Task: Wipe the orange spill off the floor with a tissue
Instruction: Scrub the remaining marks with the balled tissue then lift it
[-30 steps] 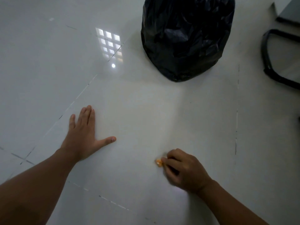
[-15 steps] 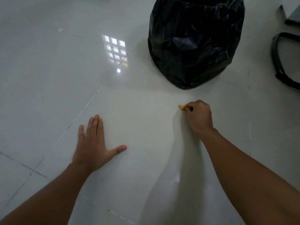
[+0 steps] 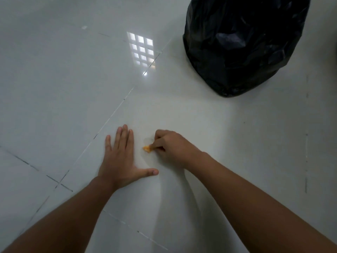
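Low and centre of the frame, the right hand (image 3: 171, 147) pinches an orange-stained tissue (image 3: 147, 148) against the floor (image 3: 237, 143), the wad poking left from its fingertips toward the left hand (image 3: 122, 159), which lies flat and spread just beside. No spill shows apart from the tissue. Half a second ago the right hand was up near the black bag (image 3: 242, 44); it has since swept back down-left.
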Action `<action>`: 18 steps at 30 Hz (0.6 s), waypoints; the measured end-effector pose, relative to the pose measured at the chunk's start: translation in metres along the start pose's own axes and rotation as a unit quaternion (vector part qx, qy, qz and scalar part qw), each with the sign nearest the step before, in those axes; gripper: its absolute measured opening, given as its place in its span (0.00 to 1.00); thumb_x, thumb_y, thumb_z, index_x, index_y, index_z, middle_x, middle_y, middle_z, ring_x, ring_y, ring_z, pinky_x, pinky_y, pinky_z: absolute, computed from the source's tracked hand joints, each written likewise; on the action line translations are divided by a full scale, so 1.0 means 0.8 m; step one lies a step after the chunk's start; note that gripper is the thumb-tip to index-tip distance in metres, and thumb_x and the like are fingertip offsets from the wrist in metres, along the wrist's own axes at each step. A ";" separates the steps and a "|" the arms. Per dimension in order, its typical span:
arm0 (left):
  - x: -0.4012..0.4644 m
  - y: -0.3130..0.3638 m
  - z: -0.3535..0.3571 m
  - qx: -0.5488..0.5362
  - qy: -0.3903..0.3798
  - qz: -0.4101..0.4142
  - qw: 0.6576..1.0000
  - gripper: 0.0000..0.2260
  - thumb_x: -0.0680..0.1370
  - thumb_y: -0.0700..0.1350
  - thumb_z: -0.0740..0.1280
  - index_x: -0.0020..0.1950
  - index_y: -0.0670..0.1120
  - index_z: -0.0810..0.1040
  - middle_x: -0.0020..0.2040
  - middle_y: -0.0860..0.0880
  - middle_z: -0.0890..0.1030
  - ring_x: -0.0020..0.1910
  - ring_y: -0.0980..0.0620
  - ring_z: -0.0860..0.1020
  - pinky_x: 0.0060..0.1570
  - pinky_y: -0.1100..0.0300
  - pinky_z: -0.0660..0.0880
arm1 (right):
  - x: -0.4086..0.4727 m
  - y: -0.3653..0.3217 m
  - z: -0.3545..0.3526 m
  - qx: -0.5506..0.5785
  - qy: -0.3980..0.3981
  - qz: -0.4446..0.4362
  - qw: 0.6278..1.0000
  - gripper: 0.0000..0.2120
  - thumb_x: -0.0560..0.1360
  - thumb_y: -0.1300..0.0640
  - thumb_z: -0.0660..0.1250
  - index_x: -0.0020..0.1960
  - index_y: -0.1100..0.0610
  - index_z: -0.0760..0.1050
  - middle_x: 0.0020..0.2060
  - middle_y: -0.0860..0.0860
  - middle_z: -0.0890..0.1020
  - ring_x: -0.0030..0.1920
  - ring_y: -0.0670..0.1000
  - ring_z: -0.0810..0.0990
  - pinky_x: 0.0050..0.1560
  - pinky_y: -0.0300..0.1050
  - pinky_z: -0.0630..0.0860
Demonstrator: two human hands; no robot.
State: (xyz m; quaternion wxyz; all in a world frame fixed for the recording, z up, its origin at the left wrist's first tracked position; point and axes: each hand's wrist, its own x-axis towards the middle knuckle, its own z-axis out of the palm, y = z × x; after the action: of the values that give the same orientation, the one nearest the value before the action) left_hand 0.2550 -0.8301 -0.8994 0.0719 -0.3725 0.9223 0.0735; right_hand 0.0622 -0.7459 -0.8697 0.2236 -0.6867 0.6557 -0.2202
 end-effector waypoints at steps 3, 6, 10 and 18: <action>-0.003 -0.004 0.001 0.010 -0.004 0.004 1.000 0.69 0.57 0.88 0.45 0.81 0.37 0.45 0.82 0.39 0.42 0.81 0.44 0.39 0.77 0.35 0.44 | -0.019 -0.001 -0.008 0.002 -0.029 -0.008 1.000 0.09 0.76 0.61 0.69 0.52 0.56 0.86 0.43 0.53 0.79 0.41 0.53 0.78 0.42 0.45 0.74; -0.003 -0.003 0.001 0.013 -0.003 0.007 1.000 0.68 0.58 0.88 0.46 0.80 0.37 0.46 0.82 0.38 0.44 0.81 0.43 0.41 0.77 0.35 0.45 | -0.051 0.018 -0.027 -0.008 -0.005 0.034 0.999 0.09 0.75 0.60 0.69 0.52 0.55 0.86 0.44 0.52 0.79 0.39 0.49 0.76 0.41 0.40 0.71; -0.002 -0.001 0.001 0.005 -0.006 0.007 1.000 0.68 0.57 0.88 0.45 0.81 0.37 0.44 0.82 0.39 0.42 0.81 0.44 0.39 0.77 0.36 0.43 | -0.091 0.059 -0.050 -0.022 0.155 0.166 0.974 0.08 0.77 0.58 0.69 0.52 0.55 0.86 0.41 0.52 0.79 0.37 0.49 0.77 0.40 0.43 0.74; -0.004 0.004 -0.004 -0.011 -0.021 0.019 1.000 0.68 0.57 0.88 0.44 0.80 0.38 0.41 0.81 0.39 0.38 0.80 0.44 0.35 0.77 0.36 0.39 | -0.089 0.123 -0.096 -0.071 0.248 0.403 0.878 0.09 0.79 0.64 0.64 0.45 0.68 0.81 0.46 0.61 0.77 0.39 0.58 0.78 0.38 0.43 0.71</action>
State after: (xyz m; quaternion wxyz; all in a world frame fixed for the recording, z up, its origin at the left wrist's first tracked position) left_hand 0.2545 -0.8263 -0.8950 0.0859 -0.3538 0.9268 0.0925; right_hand -0.0659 -0.6799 -0.8671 0.0741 -0.2999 0.9236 -0.2273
